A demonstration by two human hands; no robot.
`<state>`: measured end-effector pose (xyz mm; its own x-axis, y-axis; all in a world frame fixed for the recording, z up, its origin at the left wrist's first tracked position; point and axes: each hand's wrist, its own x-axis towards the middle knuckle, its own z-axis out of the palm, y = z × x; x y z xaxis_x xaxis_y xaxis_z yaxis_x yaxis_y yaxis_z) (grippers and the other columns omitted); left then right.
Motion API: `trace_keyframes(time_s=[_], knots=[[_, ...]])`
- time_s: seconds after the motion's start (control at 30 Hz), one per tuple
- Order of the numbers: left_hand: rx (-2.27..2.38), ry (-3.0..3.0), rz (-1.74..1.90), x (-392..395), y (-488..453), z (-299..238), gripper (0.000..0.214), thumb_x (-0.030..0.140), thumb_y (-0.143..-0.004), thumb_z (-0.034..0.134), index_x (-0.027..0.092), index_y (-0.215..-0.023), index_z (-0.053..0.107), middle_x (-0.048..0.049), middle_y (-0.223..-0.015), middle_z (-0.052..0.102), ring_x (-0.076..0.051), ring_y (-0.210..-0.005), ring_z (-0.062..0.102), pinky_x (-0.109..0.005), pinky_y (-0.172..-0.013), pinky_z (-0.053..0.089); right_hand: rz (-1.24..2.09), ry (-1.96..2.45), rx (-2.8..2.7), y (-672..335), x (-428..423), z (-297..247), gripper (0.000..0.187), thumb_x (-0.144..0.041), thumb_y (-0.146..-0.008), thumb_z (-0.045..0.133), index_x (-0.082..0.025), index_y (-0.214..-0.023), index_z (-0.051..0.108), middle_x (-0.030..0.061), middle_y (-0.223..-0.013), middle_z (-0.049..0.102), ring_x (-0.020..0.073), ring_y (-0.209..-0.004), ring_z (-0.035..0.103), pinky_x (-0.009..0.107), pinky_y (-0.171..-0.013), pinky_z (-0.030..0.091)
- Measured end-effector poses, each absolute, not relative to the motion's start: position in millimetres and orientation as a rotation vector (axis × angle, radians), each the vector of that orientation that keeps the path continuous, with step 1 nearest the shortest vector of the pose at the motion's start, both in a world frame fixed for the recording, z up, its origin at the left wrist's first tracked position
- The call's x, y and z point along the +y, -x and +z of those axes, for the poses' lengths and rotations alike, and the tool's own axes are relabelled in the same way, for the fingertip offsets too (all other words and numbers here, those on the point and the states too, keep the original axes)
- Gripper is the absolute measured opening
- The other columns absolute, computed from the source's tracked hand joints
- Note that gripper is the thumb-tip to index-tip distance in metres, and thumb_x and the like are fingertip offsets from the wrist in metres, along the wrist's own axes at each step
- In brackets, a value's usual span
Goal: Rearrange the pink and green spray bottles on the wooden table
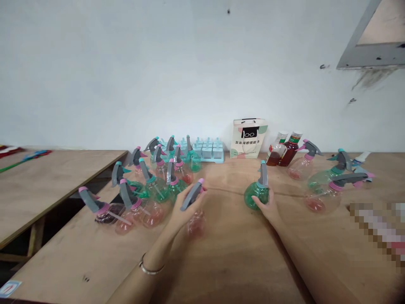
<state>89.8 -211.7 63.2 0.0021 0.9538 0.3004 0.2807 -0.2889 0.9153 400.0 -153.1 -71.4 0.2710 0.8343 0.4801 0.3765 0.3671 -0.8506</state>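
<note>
My left hand is wrapped round the neck of a clear pink spray bottle with a grey trigger and pink nozzle, standing on the wooden table. My right hand grips the side of a green spray bottle with a grey and teal trigger head, a little to the right of centre. A bracelet sits on my left wrist. Both forearms reach forward from the near edge.
Several pink and green spray bottles crowd the table's left. Three more spray bottles lie at the right, behind two brown-liquid bottles. A paper bag and a light blue tray stand by the wall. Another table is left.
</note>
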Motion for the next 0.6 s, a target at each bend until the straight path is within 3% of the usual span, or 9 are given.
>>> trace_keyframes(time_s=[0.17,0.3,0.47,0.6], knots=[[1.685,-1.510,1.687,-220.5,-47.9,46.3,0.030,0.042,-0.078,0.070,0.017,-0.093,0.067,-0.0007,-0.079,0.066,-0.012,-0.065,0.056,-0.022,-0.060,0.045,0.448,1.210,-1.333,-400.6,-151.0,-73.9,0.077,-0.062,-0.068,0.075,-0.023,-0.129,0.047,0.0137,-0.132,0.060,0.0332,-0.125,0.056,0.056,-0.109,0.042],[1.768,-1.431,2.062,-215.0,-40.7,34.0,0.052,0.038,-0.071,0.077,0.021,-0.116,0.057,-0.0028,-0.095,0.067,-0.013,-0.071,0.063,-0.025,-0.066,0.052,0.474,1.219,-1.316,-400.5,-151.0,-75.8,0.079,-0.063,-0.067,0.075,-0.023,-0.129,0.046,0.0149,-0.134,0.058,0.0339,-0.127,0.055,0.057,-0.110,0.041],[1.568,-1.483,2.419,-199.7,-38.3,21.0,0.075,0.030,-0.064,0.081,0.021,-0.125,0.037,-0.0085,-0.109,0.064,-0.021,-0.098,0.069,-0.041,-0.088,0.057,0.461,1.238,-1.305,-400.1,-153.0,-75.7,0.079,-0.064,-0.066,0.075,-0.023,-0.127,0.047,0.0142,-0.130,0.060,0.0339,-0.125,0.057,0.057,-0.108,0.042],[1.748,-1.504,2.458,-196.1,-24.9,13.2,0.085,0.039,-0.062,0.081,0.020,-0.128,0.031,-0.0124,-0.116,0.058,-0.027,-0.109,0.064,-0.053,-0.096,0.054,0.455,1.241,-1.308,-399.8,-153.2,-74.3,0.078,-0.064,-0.067,0.074,-0.023,-0.127,0.047,0.0143,-0.130,0.060,0.0340,-0.124,0.057,0.057,-0.108,0.043]])
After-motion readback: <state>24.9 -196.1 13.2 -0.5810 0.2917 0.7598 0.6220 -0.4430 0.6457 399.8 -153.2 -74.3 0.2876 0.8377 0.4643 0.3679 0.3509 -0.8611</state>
